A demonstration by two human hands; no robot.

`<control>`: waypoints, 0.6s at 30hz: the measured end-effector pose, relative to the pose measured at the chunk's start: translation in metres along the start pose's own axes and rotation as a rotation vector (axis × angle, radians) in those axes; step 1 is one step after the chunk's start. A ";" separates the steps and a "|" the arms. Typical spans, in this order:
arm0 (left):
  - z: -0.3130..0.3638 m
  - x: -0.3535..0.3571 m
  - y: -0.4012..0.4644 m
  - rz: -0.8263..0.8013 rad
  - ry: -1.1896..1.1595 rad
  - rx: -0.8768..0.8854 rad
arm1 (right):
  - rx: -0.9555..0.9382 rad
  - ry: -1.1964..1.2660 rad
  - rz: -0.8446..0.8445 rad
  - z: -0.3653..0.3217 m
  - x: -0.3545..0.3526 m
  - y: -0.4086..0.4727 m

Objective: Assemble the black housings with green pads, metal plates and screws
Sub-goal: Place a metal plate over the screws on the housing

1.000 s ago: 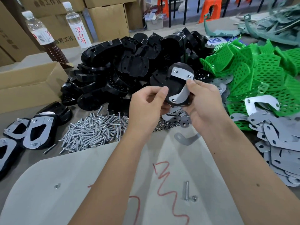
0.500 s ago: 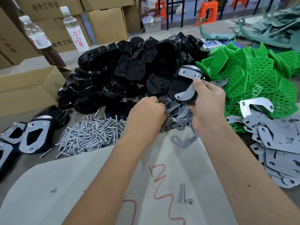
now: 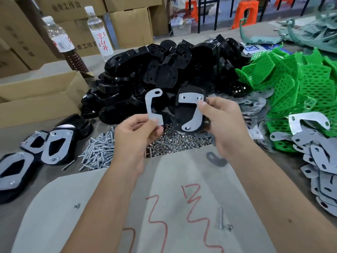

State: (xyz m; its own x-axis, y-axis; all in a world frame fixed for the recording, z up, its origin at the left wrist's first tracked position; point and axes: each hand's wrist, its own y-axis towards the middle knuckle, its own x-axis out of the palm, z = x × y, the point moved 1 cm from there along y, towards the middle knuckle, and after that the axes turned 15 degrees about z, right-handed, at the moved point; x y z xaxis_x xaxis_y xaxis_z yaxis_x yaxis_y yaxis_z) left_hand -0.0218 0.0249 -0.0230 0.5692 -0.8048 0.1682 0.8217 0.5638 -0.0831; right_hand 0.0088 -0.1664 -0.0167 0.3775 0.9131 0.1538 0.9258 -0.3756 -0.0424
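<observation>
1. Head view shows your left hand [image 3: 135,133] pinching a loose metal plate [image 3: 153,108] by its lower end, with the plate standing nearly upright and its long axis running up to a hooked, slotted tip.
2. Your right hand [image 3: 221,117] grips a black housing [image 3: 189,111] at its upper right edge, thumb pressed on the fitted plate [image 3: 194,110] that already lies on the housing's face.
3. The relation that matters: the loose plate sits just left of the housing, apart from it, at about the same height. The bare half of the housing's face is the left one, nearest that plate, so I judge the move is a short sideways carry by the left hand, with the hook kept uppermost to mirror the fitted plate.
4. Both plates are thin, flat, dull grey stamped sheet with rounded ends and small holes. They look stiff and slick, so a pinch at one end may let the plate swing.
5. The housing is glossy moulded black plastic, oval and shallow.
6. On the table, the screws [image 3: 99,152] lie in a bright heap below your left hand, with small nuts [image 3: 178,143] piled just right of them.
7. Green pads [image 3: 284,88], perforated and flexible-looking, are heaped to the right behind more grey plates [image 3: 321,157].
8. Finished units [image 3: 54,147] lie at the far left, and spare housings [image 3: 164,70] are piled behind your hands.
</observation>
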 end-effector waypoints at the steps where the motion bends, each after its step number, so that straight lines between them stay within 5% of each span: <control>1: 0.002 -0.004 0.000 -0.013 -0.028 -0.010 | -0.015 -0.028 -0.033 0.003 0.004 -0.004; 12: 0.018 -0.011 -0.004 -0.148 -0.099 0.069 | -0.049 -0.060 -0.046 0.013 0.013 -0.012; 18: 0.016 -0.012 0.001 -0.041 -0.245 -0.150 | -0.045 -0.068 -0.049 0.016 0.013 -0.010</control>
State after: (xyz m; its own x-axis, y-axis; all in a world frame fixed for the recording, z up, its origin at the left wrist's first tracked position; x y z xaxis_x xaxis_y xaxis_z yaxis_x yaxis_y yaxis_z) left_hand -0.0279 0.0383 -0.0096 0.5270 -0.7470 0.4054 0.8491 0.4835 -0.2129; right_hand 0.0050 -0.1487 -0.0300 0.3340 0.9385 0.0872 0.9419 -0.3358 0.0076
